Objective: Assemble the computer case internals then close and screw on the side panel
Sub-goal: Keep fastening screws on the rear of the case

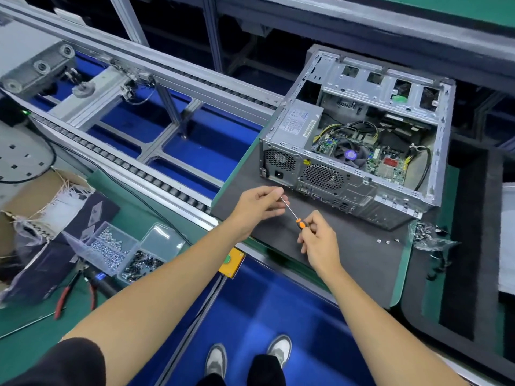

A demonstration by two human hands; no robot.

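My right hand point(315, 240) grips the screwdriver point(295, 214) by its orange handle; my left hand point(257, 206) pinches the thin shaft near the tip. Light, stiff, slippery steel. Beyond, the open computer case point(359, 140) sits on the mat: heavy, sharp-edged; hold by the frame.

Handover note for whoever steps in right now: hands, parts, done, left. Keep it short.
Right hand grips the orange screwdriver handle. Left hand pinches the shaft near its tip, close to the case's rear lower edge.
Case lies open side up on the black mat; power supply, board and fan are inside.
Three loose screws sit on the mat right of the hands; the screw box is at the left.
Side panel not on; I cannot pick it out in view.
Left: finish internals, close panel, screw it down.
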